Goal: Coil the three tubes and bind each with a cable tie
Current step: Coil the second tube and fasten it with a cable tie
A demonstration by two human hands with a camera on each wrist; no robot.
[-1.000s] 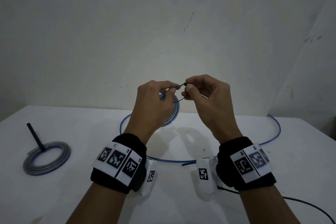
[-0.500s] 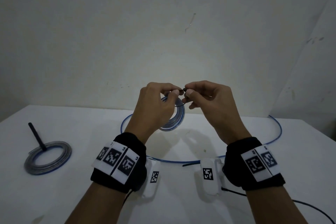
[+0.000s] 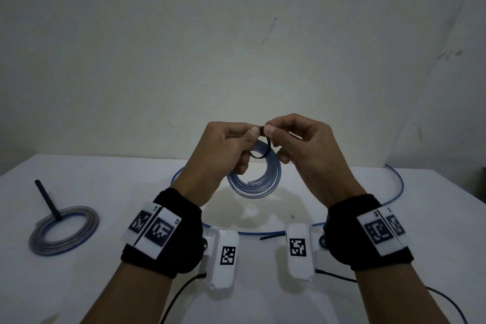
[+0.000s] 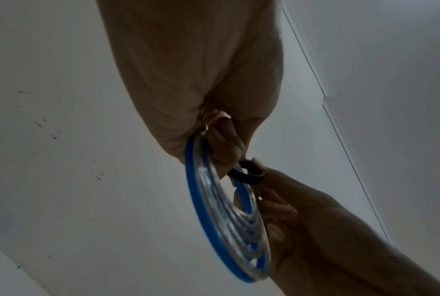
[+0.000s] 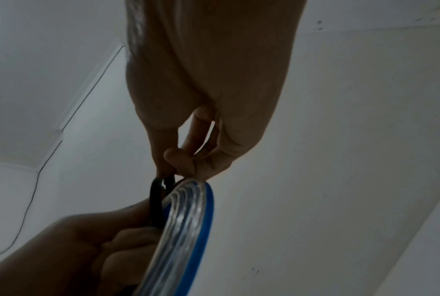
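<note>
One coil in my hands, one finished, one tube loose

I hold the clear-and-blue coil [image 3: 254,179] upright in the air, with a black cable tie [image 3: 263,145] looped loosely around its top. The bound coil [image 3: 64,234] lies flat on the desk at far left, its tie tail standing up. The third tube [image 3: 395,187] lies uncoiled in a wide arc behind.

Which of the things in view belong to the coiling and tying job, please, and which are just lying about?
Job: held coil with black cable tie, tied coil, loose tube, spare tie.
Lying about: wrist camera cable.
</note>
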